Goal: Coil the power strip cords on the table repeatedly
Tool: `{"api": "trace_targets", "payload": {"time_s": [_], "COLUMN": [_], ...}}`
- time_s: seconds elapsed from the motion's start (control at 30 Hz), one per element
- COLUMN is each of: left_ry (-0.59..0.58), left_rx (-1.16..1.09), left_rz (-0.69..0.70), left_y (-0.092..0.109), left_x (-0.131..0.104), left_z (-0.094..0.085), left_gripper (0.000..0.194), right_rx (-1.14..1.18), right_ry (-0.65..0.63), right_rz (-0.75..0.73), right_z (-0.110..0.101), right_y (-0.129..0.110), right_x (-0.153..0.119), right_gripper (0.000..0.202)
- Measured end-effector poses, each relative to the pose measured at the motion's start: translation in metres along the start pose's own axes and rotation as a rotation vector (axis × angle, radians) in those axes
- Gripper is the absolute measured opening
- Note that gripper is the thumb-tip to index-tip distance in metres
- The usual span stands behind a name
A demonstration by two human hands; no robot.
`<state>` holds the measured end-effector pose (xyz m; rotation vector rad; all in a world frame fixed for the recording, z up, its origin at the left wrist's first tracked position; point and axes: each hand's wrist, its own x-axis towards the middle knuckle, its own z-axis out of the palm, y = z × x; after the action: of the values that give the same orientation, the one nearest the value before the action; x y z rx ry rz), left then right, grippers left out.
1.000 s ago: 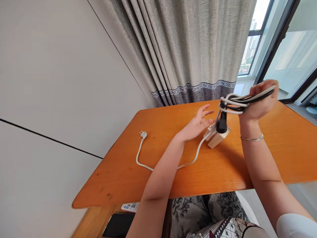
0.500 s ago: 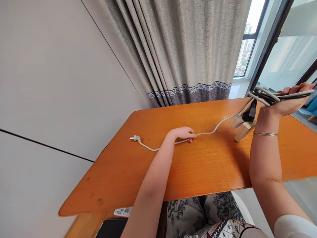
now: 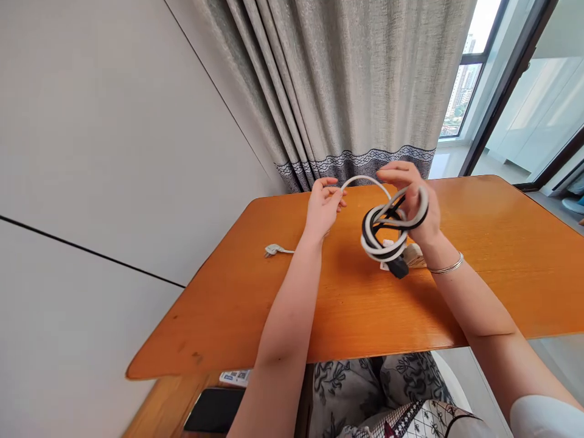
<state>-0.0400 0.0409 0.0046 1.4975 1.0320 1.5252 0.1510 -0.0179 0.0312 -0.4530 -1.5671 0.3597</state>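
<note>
White-and-black coiled power cords [image 3: 387, 234] sit mostly wound around the right hand [image 3: 413, 198] at frame centre. Left hand [image 3: 323, 204] pinches the loose white strand, whose plug [image 3: 272, 249] lies unwound on the orange wooden tabletop [image 3: 365, 304].

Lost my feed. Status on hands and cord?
Right hand shut on cord coil. Left hand pinching white cord. Plug loose on table.

Grey curtain [image 3: 347, 91], sunlit window [image 3: 460, 91]

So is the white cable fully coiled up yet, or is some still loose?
Partly coiled. Loops of cable bundle hang around the right hand; a strand arcs to the left hand, and the white plug lies on the table.
</note>
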Motion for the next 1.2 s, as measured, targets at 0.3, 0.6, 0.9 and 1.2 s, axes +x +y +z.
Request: {"api": "trace_targets", "payload": {"time_s": [0.3, 0.6, 0.9, 1.2], "left_ry": [-0.303, -0.593, -0.773, -0.882], "left_rx": [-0.219, -0.143, -0.321, -0.16], "left_rz": [0.165, -0.025, -0.07, 0.042], "left_y": [0.05, 0.017, -0.037, -0.048], "left_x": [-0.044, -0.038, -0.045, -0.074], "left_z": [0.022, 0.031, 0.065, 0.084], "left_gripper": [0.041, 0.084, 0.151, 0.146], "right_rx": [-0.589, -0.146, 0.316, 0.248], "right_ry": [-0.226, 0.13, 0.53, 0.602], "right_rz": [0.038, 0.406, 0.574, 0.403], "right_z": [-0.005, -0.051, -0.066, -0.088], "right_y": [-0.01, 0.013, 0.027, 0.063], "right_x": [0.004, 0.021, 0.032, 0.025], "right_gripper": [0.044, 0.015, 0.013, 0.029]}}
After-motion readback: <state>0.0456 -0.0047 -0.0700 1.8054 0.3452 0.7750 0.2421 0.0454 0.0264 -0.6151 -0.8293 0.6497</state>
